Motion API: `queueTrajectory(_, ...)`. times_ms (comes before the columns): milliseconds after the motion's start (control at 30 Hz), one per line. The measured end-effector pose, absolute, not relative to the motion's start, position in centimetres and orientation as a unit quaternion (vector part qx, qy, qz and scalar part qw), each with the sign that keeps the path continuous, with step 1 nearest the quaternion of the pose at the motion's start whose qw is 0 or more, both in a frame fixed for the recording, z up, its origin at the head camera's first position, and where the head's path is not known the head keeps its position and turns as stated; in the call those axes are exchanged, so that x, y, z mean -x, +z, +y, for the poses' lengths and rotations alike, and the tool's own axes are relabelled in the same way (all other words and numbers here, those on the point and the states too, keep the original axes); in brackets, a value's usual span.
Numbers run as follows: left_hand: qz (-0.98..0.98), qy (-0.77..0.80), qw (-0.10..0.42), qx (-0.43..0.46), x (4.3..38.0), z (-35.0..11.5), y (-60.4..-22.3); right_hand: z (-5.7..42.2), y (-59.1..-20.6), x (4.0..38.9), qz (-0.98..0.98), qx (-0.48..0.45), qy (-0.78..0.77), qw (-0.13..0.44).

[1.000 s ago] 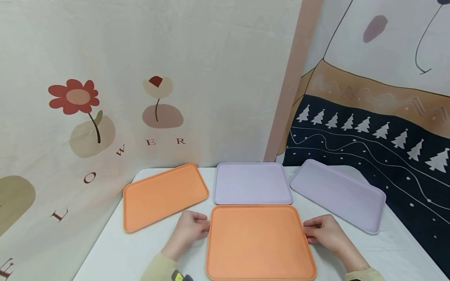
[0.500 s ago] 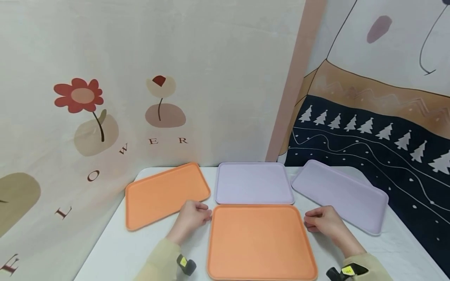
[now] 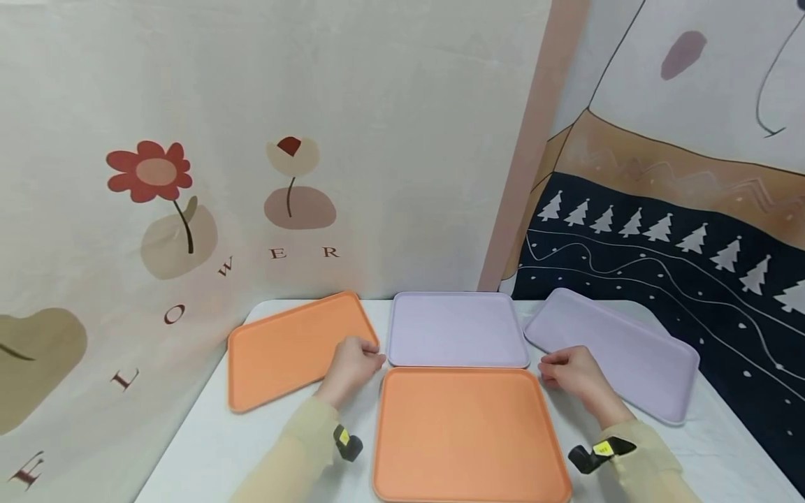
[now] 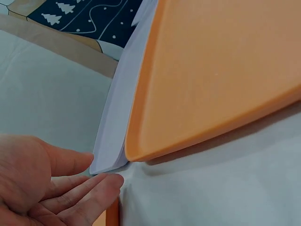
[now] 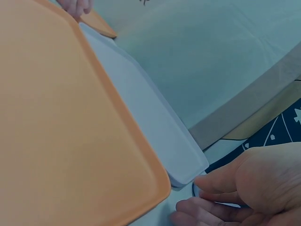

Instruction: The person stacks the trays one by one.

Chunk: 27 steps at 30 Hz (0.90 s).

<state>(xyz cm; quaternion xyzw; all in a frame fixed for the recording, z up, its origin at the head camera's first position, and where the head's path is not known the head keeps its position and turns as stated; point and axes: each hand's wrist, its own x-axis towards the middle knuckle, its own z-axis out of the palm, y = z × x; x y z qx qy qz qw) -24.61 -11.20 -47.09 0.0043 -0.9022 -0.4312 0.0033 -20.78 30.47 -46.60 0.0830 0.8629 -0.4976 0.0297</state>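
Observation:
In the head view a large orange tray (image 3: 472, 433) lies at the front of the white table, right against a lavender tray (image 3: 459, 330) behind it. My left hand (image 3: 349, 365) hovers by the lavender tray's front left corner, overlapping the angled orange tray (image 3: 286, 349). On the other side my right hand (image 3: 577, 377) is beside the lavender tray's front right corner. Fingertips of the left hand (image 4: 61, 186) come right at the lavender tray's corner in the left wrist view, fingers loosely extended. Thumb and fingers of the right hand (image 5: 254, 188) are relaxed near the opposite corner.
A second lavender tray (image 3: 619, 356) lies angled at the right. A flower-printed cloth (image 3: 402, 161) hangs behind the white table (image 3: 189, 447), and a dark tree-printed cloth (image 3: 654, 255) is at the right. Black devices (image 3: 348, 443) are strapped on both wrists.
Both hands have moved away from the front orange tray's sides, forward along it to the lavender tray's front corners. The trays stay in place; the head view has shifted slightly.

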Motion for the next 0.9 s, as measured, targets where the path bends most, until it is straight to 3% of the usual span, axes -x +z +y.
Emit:
queueTrajectory(133, -0.917, -0.397, 0.019, 0.017, 25.8, -10.9, -46.9, 30.3, -46.6, 21.8, 0.875, -0.087, -0.475, 0.026)
queueTrajectory(600, -0.944, -0.328, -0.015, 0.002, 29.8, -8.3, -45.2, 29.2, -46.5, 25.1, 0.93, -0.04, -0.365, -0.007)
queueTrajectory(900, -0.95, -0.311, -0.011, -0.005, 33.0, -8.0, -47.3, 28.1, -47.2, 26.9, 0.937, -0.039, -0.346, -0.01)
